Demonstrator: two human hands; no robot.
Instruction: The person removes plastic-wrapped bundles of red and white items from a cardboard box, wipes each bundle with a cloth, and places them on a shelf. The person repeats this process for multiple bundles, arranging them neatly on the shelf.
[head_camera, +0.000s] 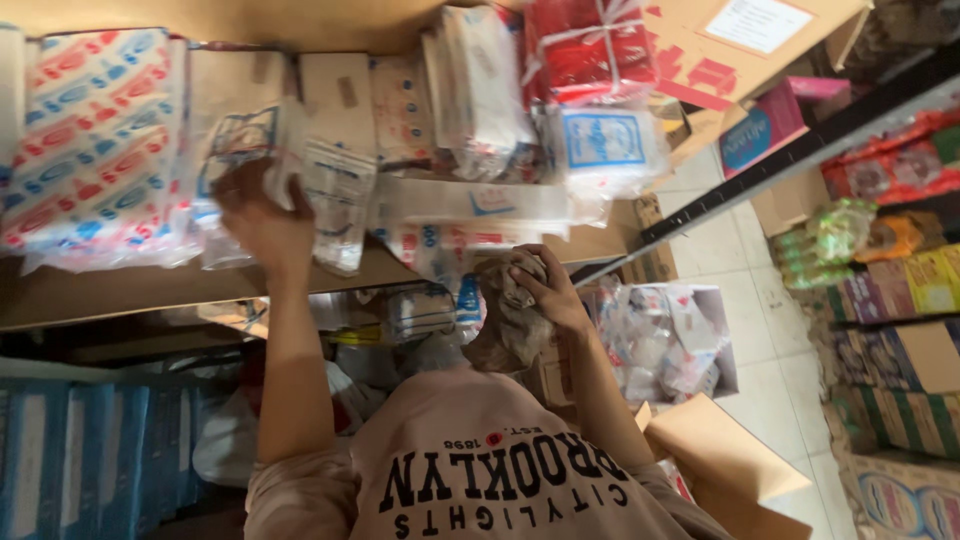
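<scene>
The person stands close against a wooden shelf (120, 290) stacked with packaged goods. The left hand (262, 215) is raised to the shelf edge, and its grip is closed around a clear plastic packet (250, 140) with blue printing, fingers curled over the packet's lower part. That packet rises straight above the grip and leans slightly away from it, long axis running up and down in the view, its top edge resting among neighbouring clear packets (338, 195) that hang just to the right of the grip. Further to the left of the grip lies a bulky bundle of red, white and blue wrapped packs (95, 140), close by but not touched.

The right hand (552, 290) sits lower and nearer the body, its grip narrow and bunched on a crumpled brown cloth (510, 320) that droops below the fingers toward the chest. Above that grip, flat white packets (470, 205) lie along the shelf, long axis sideways, with a red wrapped bundle (585, 45) and a white bag with a blue label (605, 145) higher up. Of the 2 hands, the left is the one at the goods; the right is apart from them, occupied with the cloth. An open cardboard box (720, 460) sits below the right elbow.
</scene>
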